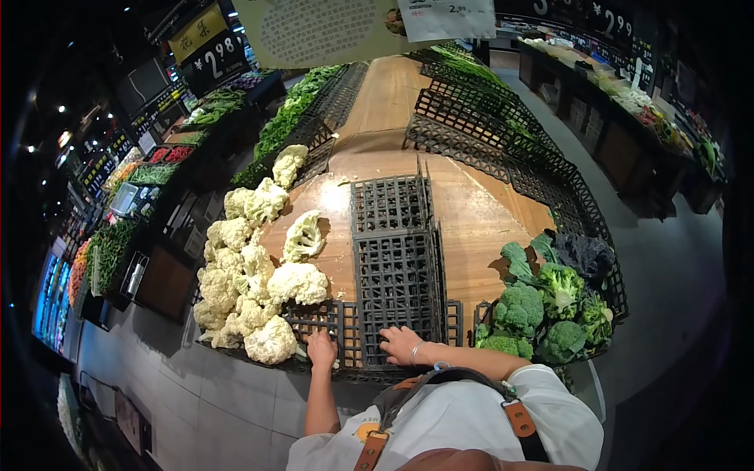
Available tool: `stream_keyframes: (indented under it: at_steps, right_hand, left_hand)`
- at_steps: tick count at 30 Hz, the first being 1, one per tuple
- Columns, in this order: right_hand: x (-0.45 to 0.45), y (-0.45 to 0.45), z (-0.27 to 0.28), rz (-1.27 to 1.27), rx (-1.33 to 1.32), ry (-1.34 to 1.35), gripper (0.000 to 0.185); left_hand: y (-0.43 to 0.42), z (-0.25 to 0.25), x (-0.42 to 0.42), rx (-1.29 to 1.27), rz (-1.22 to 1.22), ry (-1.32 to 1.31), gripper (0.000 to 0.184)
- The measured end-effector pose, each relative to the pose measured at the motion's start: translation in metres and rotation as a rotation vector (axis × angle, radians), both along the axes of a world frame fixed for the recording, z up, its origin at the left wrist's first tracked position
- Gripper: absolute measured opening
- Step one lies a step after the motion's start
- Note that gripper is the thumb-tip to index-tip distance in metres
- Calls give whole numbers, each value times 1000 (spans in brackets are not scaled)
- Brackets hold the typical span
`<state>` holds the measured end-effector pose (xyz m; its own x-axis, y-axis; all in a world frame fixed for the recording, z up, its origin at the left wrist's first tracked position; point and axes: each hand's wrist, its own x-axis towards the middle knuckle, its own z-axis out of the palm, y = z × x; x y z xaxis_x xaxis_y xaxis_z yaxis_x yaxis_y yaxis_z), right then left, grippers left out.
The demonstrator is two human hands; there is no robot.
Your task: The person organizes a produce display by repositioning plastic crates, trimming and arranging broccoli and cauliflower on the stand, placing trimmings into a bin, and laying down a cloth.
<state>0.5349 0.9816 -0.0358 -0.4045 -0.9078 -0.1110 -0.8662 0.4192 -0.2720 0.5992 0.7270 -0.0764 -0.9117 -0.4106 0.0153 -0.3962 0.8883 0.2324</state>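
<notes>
My left hand (322, 349) is closed at a low black plastic grid panel (312, 315) by the front edge of the stand, just right of the cauliflower. Its fingertips are partly hidden. Across the lower end of a long black grid panel (394, 271) lies my right hand (401, 345), its fingers somewhat apart and touching the lattice. The long panel runs up the middle of the wooden display, with another grid standing along its right side. A heap of cauliflower (221, 289) is on the left. Broccoli (520, 308) is piled to the right of my right forearm.
The wooden display top (471, 224) stretches away from me, edged with black grid fencing (471, 141). Dark leafy greens (583, 253) sit behind the broccoli. A price sign (314, 31) hangs overhead. Produce stands (161, 169) line the left aisle, and more flank the right.
</notes>
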Motion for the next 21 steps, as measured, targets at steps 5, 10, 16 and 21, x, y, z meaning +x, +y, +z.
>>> stream_keyframes:
  at_steps: [5,10,16,21]
  right_hand:
    - [0,0,-2,-2,-10,14,38]
    - [1,0,-1,0,6,32,38]
    - [0,-1,-1,4,30,22,39]
    - [0,0,0,9,19,27,39]
  left_hand:
    - [5,-7,1,-7,-37,52,19]
    - [7,-6,2,-12,-34,49,23]
    - [6,-9,3,-16,-37,84,23]
    - [6,-11,2,-6,-19,83,21]
